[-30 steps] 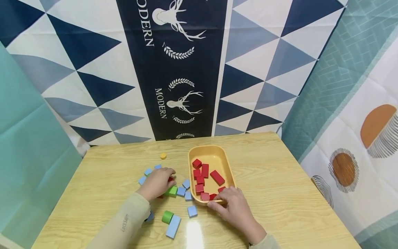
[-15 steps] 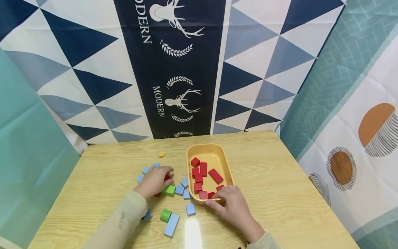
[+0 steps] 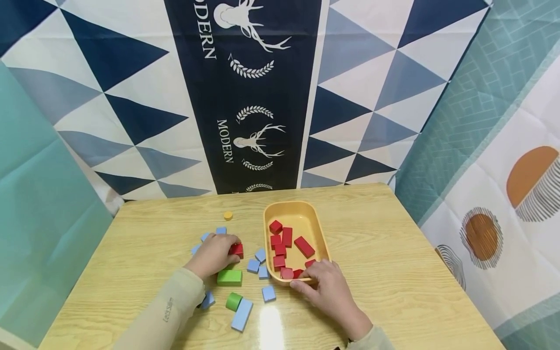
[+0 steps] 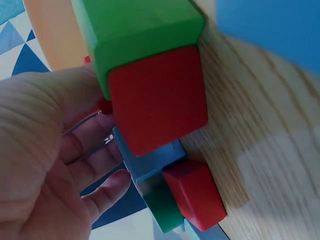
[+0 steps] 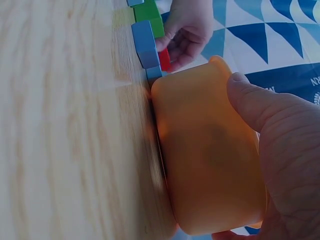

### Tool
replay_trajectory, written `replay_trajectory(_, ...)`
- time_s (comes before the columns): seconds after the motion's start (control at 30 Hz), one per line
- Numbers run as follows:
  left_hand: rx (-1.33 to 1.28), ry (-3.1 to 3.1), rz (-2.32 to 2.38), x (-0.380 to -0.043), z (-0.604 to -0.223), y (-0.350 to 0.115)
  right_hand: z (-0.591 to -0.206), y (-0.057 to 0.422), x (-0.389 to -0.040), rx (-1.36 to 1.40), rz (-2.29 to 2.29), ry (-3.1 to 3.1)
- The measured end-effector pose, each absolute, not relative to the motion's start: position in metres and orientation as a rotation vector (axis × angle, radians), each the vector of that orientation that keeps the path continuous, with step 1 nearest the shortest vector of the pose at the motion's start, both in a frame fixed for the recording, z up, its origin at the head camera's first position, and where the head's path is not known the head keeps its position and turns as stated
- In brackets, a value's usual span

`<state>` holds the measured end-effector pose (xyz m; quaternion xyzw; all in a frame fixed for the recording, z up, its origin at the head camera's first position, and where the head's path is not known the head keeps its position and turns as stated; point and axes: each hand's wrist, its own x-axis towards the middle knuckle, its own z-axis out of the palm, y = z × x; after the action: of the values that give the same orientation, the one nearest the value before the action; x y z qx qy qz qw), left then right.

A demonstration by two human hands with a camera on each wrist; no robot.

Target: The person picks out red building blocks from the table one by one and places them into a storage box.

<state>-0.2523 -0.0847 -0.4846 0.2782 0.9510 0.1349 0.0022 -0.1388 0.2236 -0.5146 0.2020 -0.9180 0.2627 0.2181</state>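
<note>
My left hand (image 3: 213, 254) pinches a red block (image 3: 236, 251) between thumb and fingers, left of the yellow plastic box (image 3: 302, 218). Close by lies a long green block (image 3: 229, 278). In the left wrist view, a green block (image 4: 140, 30) and a red block (image 4: 157, 100) stand near the camera and partly hide the fingers. My right hand (image 3: 325, 291) grips the box's near right rim; its thumb (image 5: 255, 100) lies along the outside, while the other fingers are mostly hidden. Several red blocks (image 3: 287, 237) lie inside the box.
Several blue blocks (image 3: 253, 266) are scattered between the left hand and the box. Nearer the front are a green rounded block (image 3: 234, 301) and a long blue block (image 3: 242, 315). A small yellow disc (image 3: 228, 215) lies toward the table's back edge.
The long green block has shifted left and nearer to me. The red block at my left fingertips shows more fully now. My right hand stays on the box's rim.
</note>
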Motion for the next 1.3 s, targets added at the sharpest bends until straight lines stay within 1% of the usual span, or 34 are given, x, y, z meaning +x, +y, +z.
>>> replay_trajectory(0.2, 0.938, 3.092, 0.486, -0.253, -0.477, -0.074, -0.515, 0.223, -0.139, 0.558, 0.734, -2.548)
replay_trajectory(0.4, 0.990, 3.138, 0.618, -0.244, -0.456, -0.040, -0.513, 0.223, -0.139, 0.537, 0.738, -2.566)
replay_trajectory(0.53, 1.100, 3.082, 0.560, -0.238, -0.460, -0.020, -0.514, 0.222, -0.140, 0.557, 0.736, -2.553)
replay_trajectory(0.6, 1.115, 3.038, 0.541, -0.236, -0.466, -0.014, -0.515, 0.221, -0.141, 0.570, 0.735, -2.545)
replay_trajectory(0.9, 1.076, 2.998, 0.583, -0.234, -0.474, -0.010, -0.513, 0.220, -0.142, 0.575, 0.727, -2.538)
replay_trajectory(1.17, 1.233, 2.838, 0.714, -0.231, -0.476, -0.008, -0.513, 0.221, -0.141, 0.567, 0.731, -2.539)
replay_trajectory(1.3, 1.246, 2.775, 0.782, -0.229, -0.477, -0.008, -0.513, 0.221, -0.141, 0.558, 0.720, -2.540)
